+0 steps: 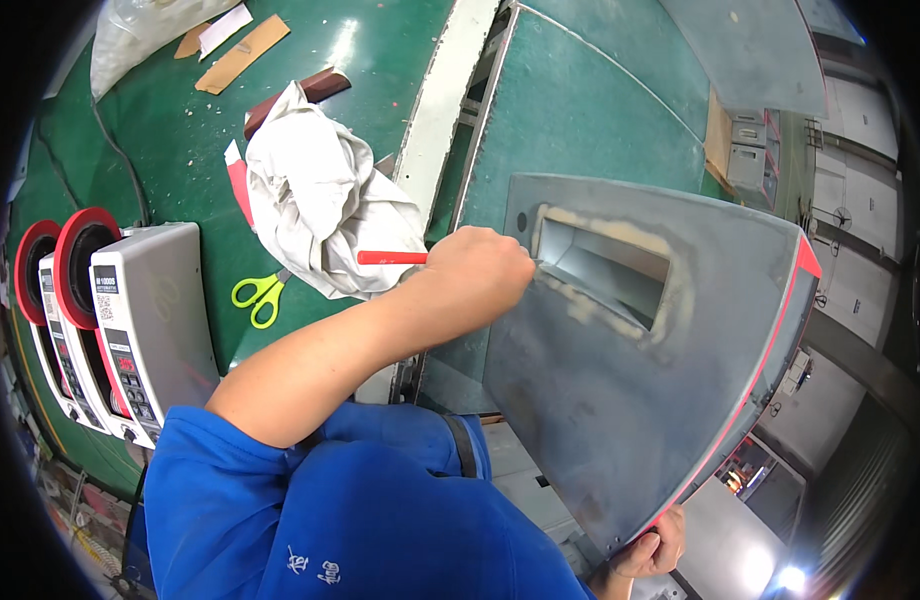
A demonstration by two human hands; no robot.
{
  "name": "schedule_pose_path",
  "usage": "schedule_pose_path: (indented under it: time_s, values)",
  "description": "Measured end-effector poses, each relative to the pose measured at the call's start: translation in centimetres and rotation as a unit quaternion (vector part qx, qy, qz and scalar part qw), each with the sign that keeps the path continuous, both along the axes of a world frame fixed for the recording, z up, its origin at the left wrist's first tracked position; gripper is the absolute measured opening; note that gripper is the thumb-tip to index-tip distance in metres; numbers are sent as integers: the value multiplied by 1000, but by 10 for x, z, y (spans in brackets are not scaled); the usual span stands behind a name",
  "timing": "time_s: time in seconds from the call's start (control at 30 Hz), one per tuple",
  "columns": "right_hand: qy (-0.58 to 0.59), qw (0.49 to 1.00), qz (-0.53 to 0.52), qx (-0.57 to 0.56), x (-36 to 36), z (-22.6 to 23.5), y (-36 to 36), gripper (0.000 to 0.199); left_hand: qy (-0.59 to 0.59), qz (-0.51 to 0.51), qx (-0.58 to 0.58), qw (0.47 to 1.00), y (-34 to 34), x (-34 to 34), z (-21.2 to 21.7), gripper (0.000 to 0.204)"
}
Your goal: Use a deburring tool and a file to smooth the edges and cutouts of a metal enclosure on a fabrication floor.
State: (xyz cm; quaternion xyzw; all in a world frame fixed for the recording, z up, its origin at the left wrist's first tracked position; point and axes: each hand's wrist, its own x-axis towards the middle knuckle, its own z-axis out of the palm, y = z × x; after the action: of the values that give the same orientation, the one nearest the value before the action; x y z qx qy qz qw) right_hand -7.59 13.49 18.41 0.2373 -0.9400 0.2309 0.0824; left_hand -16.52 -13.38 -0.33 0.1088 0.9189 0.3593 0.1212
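Note:
My left hand (pixel 480 272) is closed in a fist round a slim red-handled tool (pixel 392 258). The red end sticks out to the left, and the fist covers most of the rest. Just right of the fist, the tool's front end comes close to the left end of a rectangular opening; contact cannot be made out. The opening is in a large grey metal panel (pixel 600 400), held tilted, with tan patches around the cut-out and red along its right edge. At the panel's lower corner, my right hand (pixel 656 545) grips the edge.
Left of the panel, a crumpled white cloth (pixel 315 185) lies on a green surface beside yellow-green scissors (pixel 260 298). Two tape dispensers (pixel 165 300) with red-rimmed wheels stand farther left. Cardboard strips (pixel 245 55) and a plastic bag (pixel 140 40) lie behind. A pale beam (pixel 435 110) runs mid-view.

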Motion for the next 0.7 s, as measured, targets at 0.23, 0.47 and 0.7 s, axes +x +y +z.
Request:
schedule_pose_path:
  time_s: [0.23,0.47,0.7]
  values:
    - [-12,1000,-10,20,0,4,-2,31,17,41,13,999,18,3,-10,17]
    - [-6,1000,-2,24,-1,3,-1,31,47,92,48,994,7,11,-15,22]
    - [-5,999,-9,30,0,3,-1,31,62,58,24,996,6,10,-11,21]
